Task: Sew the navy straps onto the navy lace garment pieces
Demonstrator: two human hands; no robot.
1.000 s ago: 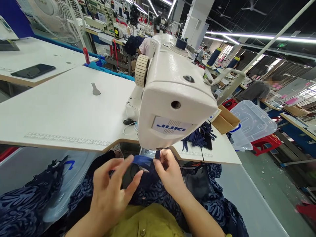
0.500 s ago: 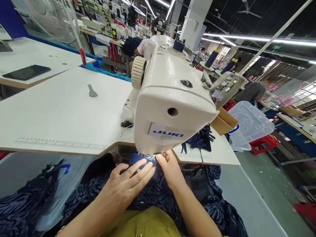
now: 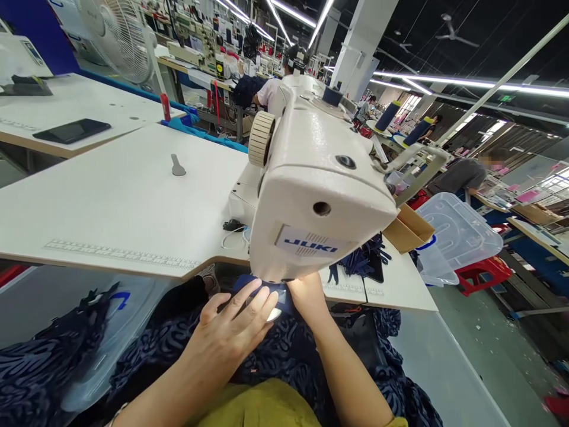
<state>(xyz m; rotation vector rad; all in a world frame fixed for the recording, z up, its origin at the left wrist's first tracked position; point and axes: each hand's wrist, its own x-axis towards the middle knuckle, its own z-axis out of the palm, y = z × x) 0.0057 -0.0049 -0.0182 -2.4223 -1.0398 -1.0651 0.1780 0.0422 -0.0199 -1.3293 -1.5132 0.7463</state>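
The white JUKI sewing machine (image 3: pixel 329 201) leans across the view above my hands. My left hand (image 3: pixel 235 323) lies with its fingers stretched out over navy fabric (image 3: pixel 244 283) in front of the machine head. A pale rounded edge (image 3: pixel 274 315) shows beside its fingertips; I cannot make out what it is. My right hand (image 3: pixel 309 296) reaches in under the machine head from the right, and its fingers are hidden there. The needle area is also hidden. Dark blue patterned cloth (image 3: pixel 284 350) hangs down below both hands.
On the white table (image 3: pixel 124 201) to the left lie a small grey metal piece (image 3: pixel 178 166) and a printed ruler strip (image 3: pixel 120 254). Navy strips (image 3: pixel 355 259) and a cardboard box (image 3: pixel 406 228) sit at right. Farther off are a phone (image 3: pixel 71 131), a clear plastic bin (image 3: pixel 460 228) and a fan (image 3: pixel 118 38).
My right hand has slid farther under the machine head, so its fingertips no longer show. My left hand stays flat on the fabric. The whole view has shifted slightly.
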